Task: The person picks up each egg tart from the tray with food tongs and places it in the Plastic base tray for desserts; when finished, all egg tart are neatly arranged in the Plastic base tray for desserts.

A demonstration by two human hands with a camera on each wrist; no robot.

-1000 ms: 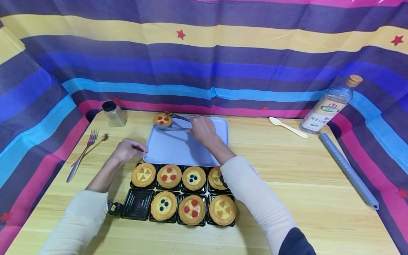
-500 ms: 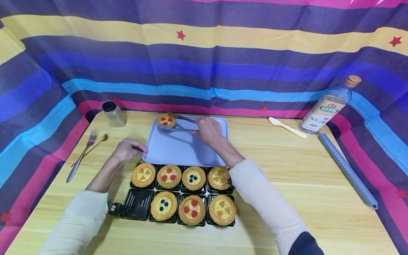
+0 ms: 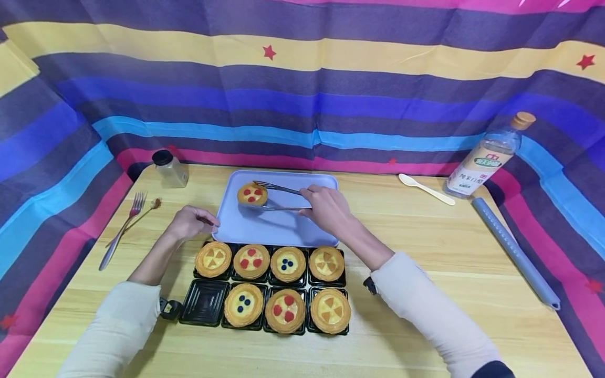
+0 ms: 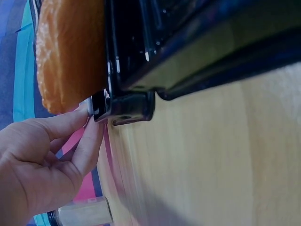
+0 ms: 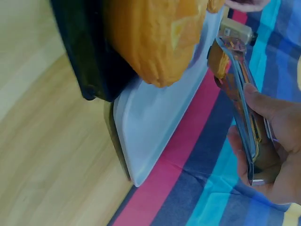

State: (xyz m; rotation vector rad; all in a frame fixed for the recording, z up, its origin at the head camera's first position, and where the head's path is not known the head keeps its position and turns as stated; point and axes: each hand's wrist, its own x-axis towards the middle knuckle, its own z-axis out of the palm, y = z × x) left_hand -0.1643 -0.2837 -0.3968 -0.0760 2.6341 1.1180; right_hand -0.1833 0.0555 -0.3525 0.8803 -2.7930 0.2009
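Note:
My right hand (image 3: 327, 210) holds metal tongs (image 3: 283, 208), whose tips clasp a tart with red toppings (image 3: 252, 195). In the head view that tart is over the left part of the pale blue tray (image 3: 264, 229). The right wrist view shows the tongs (image 5: 247, 113) lying in my curled fingers, the tart (image 5: 217, 61) at their far end. Thumb and finger of my left hand (image 3: 188, 223) pinch the tray's near left corner. From the left wrist, that hand (image 4: 47, 155) appears beside a black container and a tart crust (image 4: 70, 52).
Two rows of black square containers stand before the tray, most with a topped tart (image 3: 286, 311); the front left container (image 3: 205, 302) has none. A jar (image 3: 170, 169), fork (image 3: 124, 231) and small spoon (image 3: 137, 220) lie left. A pale spoon (image 3: 425, 189), bottle (image 3: 489, 155) and grey-blue rod (image 3: 515, 252) lie right.
The right hand, tongs and red-topped tart have moved right and nearer, from the tray's far left corner inward. The left hand stays at the tray's corner.

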